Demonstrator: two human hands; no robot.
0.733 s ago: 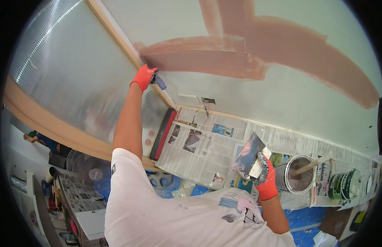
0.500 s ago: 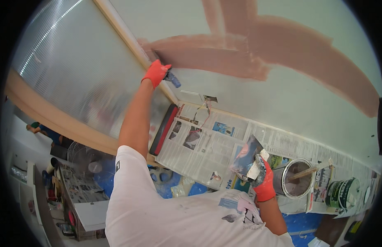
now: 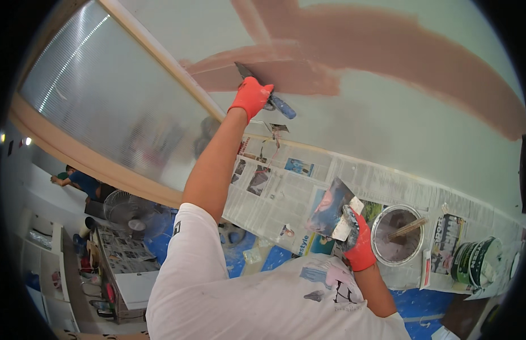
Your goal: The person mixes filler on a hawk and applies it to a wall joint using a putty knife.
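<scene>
Left hand (image 3: pixel 251 97) is gripping a putty knife (image 3: pixel 283 106), right hand (image 3: pixel 359 242) a broad blade (image 3: pixel 333 209); an open tin (image 3: pixel 374 238) is holding brownish material (image 3: pixel 393 225) and a stick (image 3: pixel 408 227).

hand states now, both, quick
Left hand: closed, holding the blue-handled putty knife.
Right hand: closed, holding the wide flat metal blade.

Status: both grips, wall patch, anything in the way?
Left grip on knife, blade over brown patch. Right grip holding metal plate. No obstruction seen at the blade; wires lower down the wall.
</scene>
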